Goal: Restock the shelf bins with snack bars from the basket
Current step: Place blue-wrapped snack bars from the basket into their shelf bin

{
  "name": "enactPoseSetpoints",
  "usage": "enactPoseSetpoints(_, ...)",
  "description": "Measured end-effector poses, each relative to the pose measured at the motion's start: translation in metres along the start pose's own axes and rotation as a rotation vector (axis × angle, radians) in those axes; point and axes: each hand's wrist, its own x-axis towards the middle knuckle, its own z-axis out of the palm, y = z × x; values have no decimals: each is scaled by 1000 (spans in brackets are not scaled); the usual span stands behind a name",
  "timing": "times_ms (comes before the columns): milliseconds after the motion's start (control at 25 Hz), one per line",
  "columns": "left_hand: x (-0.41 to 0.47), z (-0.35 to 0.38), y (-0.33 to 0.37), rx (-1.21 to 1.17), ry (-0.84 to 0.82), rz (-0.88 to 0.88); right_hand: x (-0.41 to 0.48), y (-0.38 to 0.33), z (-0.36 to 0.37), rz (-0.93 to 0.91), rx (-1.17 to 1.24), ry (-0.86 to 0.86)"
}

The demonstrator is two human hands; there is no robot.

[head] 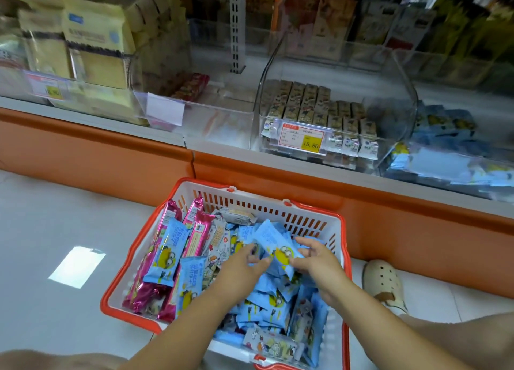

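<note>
A white basket with an orange rim [278,207] stands on the floor below me, full of snack bars in blue, pink and grey-white wrappers. Both hands reach into it. My left hand [244,266] and my right hand [317,261] pinch the same small bunch of blue snack bars [278,248] from either side, lifted slightly above the pile. Long pink bars [194,230] lie along the basket's left side. On the shelf above stand clear bins: one with brown and white bars and a price tag [328,119], one with blue bars [445,136] at the right.
An almost empty clear bin [200,113] stands left of the tagged one, with tan bags [91,41] further left. An orange shelf base [250,169] runs behind the basket. My shoe [385,280] rests right of the basket on the pale tiled floor.
</note>
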Motion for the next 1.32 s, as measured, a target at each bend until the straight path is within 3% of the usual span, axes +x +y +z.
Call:
enactPoseSetpoints(160,6,5,30,-508,-90,-26,-33,-18,-13,-78,119,-106)
enactPoseSetpoints(480,-3,29,133,-436,-206,284,-89,-90,-102,-292,62,-92)
enactPoseSetpoints(600,-1,36,201,-286,-115,549,-96,-132,-152,-423,30,4)
enactPoseSetpoints(760,22,36,275,179,404,1009,-76,-187,-229,-601,177,288)
enactPoseSetpoints(880,58,39,299,539,433,1048,-46,-213,-264,-542,181,498)
enactPoseSetpoints(1040,94,42,295,632,347,1035,-14,-222,-259,-267,-43,320)
enactPoseSetpoints(1160,101,42,291,612,364,1061,-2,-224,-239,-244,-208,257)
enactPoseSetpoints(1320,85,42,297,512,374,1068,4,-225,-221,-257,-829,358)
